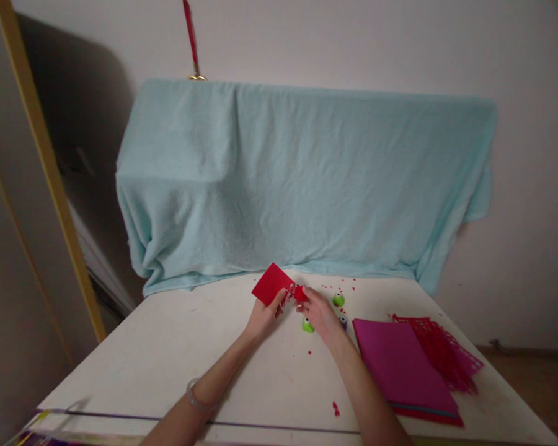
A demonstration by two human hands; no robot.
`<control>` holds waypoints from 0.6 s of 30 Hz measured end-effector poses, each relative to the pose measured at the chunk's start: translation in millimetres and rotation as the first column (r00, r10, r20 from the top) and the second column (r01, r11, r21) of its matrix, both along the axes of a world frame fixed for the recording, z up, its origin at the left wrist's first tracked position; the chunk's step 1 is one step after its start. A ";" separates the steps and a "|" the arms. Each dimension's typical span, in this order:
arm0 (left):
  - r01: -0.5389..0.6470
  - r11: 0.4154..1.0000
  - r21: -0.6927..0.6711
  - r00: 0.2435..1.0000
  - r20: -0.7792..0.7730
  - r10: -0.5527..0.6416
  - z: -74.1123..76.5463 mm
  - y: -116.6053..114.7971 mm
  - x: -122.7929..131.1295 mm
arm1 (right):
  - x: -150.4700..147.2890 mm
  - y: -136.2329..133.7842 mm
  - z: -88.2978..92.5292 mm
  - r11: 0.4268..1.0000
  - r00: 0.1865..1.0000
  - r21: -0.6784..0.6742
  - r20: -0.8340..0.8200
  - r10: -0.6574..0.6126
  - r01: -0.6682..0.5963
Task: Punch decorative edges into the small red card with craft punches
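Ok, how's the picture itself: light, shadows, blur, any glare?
Head view: dim, soft light, no strong glare on the table; a dark shadow on the wall at left; the red paper's outline reads clearly, but fine detail is soft around the small red piece in the right hand.

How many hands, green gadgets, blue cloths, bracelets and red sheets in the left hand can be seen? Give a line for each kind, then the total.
Hands: 2
Green gadgets: 2
Blue cloth: 1
Bracelet: 1
Red sheet in the left hand: 1 visible
Total: 7
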State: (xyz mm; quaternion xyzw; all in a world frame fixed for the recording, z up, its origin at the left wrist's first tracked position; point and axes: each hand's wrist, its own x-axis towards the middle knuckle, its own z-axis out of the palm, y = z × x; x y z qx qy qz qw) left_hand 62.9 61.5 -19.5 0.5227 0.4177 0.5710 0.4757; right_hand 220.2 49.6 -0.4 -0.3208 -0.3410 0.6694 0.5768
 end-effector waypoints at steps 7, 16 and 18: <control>0.040 0.999 0.030 0.997 -0.062 -0.038 -2.9 0.1 -2.4 | 0.3 -1.3 0.8 1.000 0.997 0.019 0.070 -0.020 0.019; 0.023 1.000 0.018 1.000 -0.020 -0.023 4.4 -1.6 -0.3 | 2.6 2.8 -1.3 0.995 0.995 -0.001 0.013 -0.103 0.103; 0.027 1.000 0.015 0.999 -0.019 -0.026 4.8 -1.9 0.1 | 3.6 3.6 -1.0 0.991 0.991 0.001 0.005 -0.131 0.131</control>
